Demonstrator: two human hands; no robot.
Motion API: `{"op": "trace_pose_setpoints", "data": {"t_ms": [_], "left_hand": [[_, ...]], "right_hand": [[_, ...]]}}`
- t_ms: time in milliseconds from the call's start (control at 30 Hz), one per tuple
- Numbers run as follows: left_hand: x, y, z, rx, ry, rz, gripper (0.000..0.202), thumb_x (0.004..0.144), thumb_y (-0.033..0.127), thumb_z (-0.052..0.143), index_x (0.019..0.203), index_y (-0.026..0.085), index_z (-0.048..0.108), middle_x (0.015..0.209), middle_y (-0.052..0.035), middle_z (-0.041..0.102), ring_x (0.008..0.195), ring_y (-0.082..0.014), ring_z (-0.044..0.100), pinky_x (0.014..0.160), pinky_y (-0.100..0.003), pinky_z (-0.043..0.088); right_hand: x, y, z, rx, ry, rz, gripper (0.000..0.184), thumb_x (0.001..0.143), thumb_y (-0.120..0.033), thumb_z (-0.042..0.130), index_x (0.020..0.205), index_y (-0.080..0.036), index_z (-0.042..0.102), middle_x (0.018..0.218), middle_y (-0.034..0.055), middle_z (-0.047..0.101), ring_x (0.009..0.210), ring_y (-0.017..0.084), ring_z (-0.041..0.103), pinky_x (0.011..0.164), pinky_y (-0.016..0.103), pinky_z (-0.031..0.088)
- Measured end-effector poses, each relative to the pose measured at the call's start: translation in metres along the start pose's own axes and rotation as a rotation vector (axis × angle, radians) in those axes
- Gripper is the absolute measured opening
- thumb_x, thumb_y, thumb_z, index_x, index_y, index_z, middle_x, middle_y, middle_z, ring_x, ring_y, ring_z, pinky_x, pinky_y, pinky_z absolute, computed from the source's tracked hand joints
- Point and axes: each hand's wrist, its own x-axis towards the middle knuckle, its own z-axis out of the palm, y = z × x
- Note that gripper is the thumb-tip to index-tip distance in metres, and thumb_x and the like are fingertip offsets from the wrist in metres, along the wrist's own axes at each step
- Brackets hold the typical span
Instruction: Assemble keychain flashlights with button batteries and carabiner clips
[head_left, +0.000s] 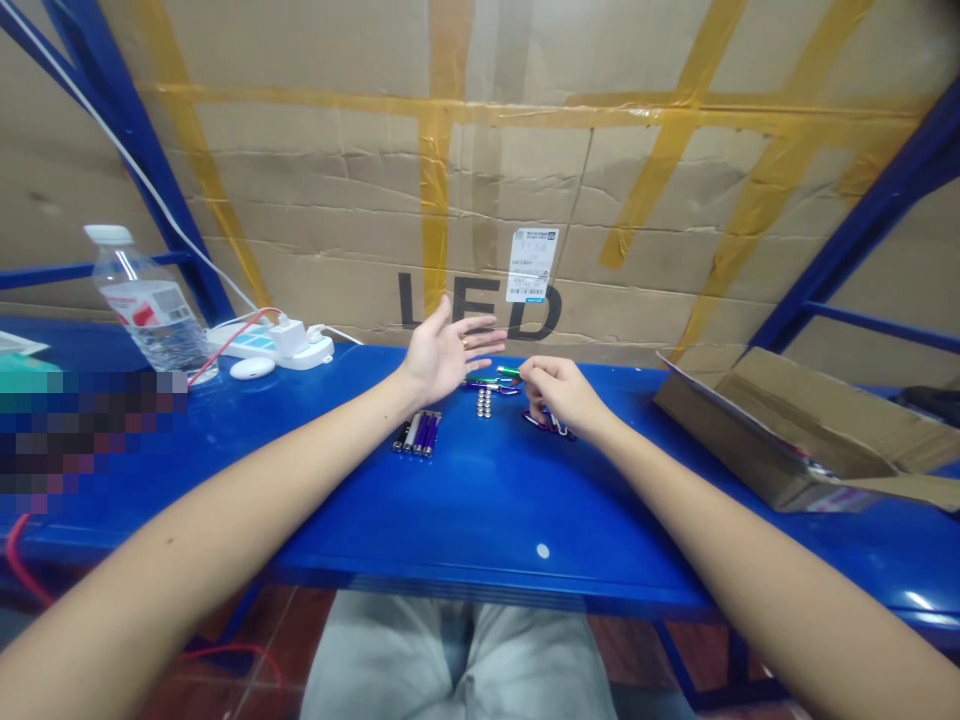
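Note:
My left hand (442,360) is spread open, palm turned up, above the far middle of the blue table (465,510). A small gold-coloured spot shows at its fingers; I cannot make out what it is. Between the fingertips of my right hand (559,390) is a short green metal tube (508,372), pointing left. Small silver button cells (484,403) stand in two columns between the hands. Below the left wrist several slim metal tubes (418,434), black, silver and purple, lie side by side. Carabiner clips (553,425) lie under the right hand, and others (499,387) behind the cells.
An open cardboard box (780,430) stands at the right. On the left are a water bottle (154,305), a white power strip (240,342) with cables, and a white oval case (253,369). A large taped carton (337,190) rises behind the table; a white disc (543,551) lies near the front edge.

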Motion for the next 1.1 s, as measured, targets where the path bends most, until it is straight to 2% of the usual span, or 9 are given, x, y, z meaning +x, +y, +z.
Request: {"op": "trace_pose_setpoints", "data": {"t_ms": [167, 267, 467, 867, 1100], "left_hand": [[-0.001, 0.002, 0.001, -0.212, 0.022, -0.058, 0.087, 0.081, 0.082, 0.026, 0.132, 0.018, 0.058, 0.13, -0.0165, 0.065, 0.125, -0.0356, 0.057, 0.095, -0.049, 0.049], [-0.002, 0.003, 0.001, -0.211, 0.027, -0.074, 0.088, 0.081, 0.083, 0.025, 0.131, 0.017, 0.057, 0.132, -0.016, 0.063, 0.126, -0.034, 0.056, 0.096, -0.048, 0.049], [-0.002, 0.001, 0.002, -0.125, 0.006, -0.032, 0.084, 0.08, 0.083, 0.03, 0.132, 0.021, 0.055, 0.133, -0.0137, 0.063, 0.125, -0.0331, 0.057, 0.094, -0.048, 0.051], [-0.002, 0.0, 0.005, -0.495, 0.024, -0.099, 0.082, 0.085, 0.075, 0.034, 0.132, 0.012, 0.057, 0.136, -0.0193, 0.06, 0.131, -0.0369, 0.05, 0.104, -0.05, 0.042], [-0.002, 0.001, 0.005, -0.555, 0.003, -0.105, 0.08, 0.085, 0.074, 0.035, 0.131, 0.013, 0.058, 0.13, -0.0175, 0.064, 0.13, -0.0362, 0.052, 0.105, -0.05, 0.041]], "right_hand": [[0.0, 0.002, -0.002, -0.04, 0.006, -0.002, 0.016, 0.079, -0.031, 0.056, 0.069, -0.021, 0.05, 0.042, -0.009, 0.036, 0.031, 0.008, 0.035, 0.033, 0.022, 0.034], [-0.002, -0.002, -0.001, -0.018, -0.016, 0.005, 0.016, 0.077, -0.032, 0.057, 0.068, -0.022, 0.049, 0.043, -0.0095, 0.036, 0.031, 0.007, 0.035, 0.034, 0.023, 0.036], [-0.003, -0.006, 0.001, -0.031, -0.012, -0.001, 0.017, 0.076, -0.033, 0.057, 0.067, -0.022, 0.048, 0.043, -0.0094, 0.036, 0.03, 0.007, 0.035, 0.032, 0.023, 0.033], [-0.004, -0.011, 0.0, 0.021, 0.001, 0.009, 0.018, 0.075, -0.031, 0.057, 0.064, -0.02, 0.049, 0.042, -0.0093, 0.037, 0.029, 0.007, 0.035, 0.032, 0.023, 0.036], [-0.004, -0.014, 0.001, 0.003, 0.005, -0.011, 0.02, 0.076, -0.03, 0.057, 0.061, -0.021, 0.046, 0.042, -0.0083, 0.037, 0.029, 0.007, 0.036, 0.032, 0.023, 0.036]]}}
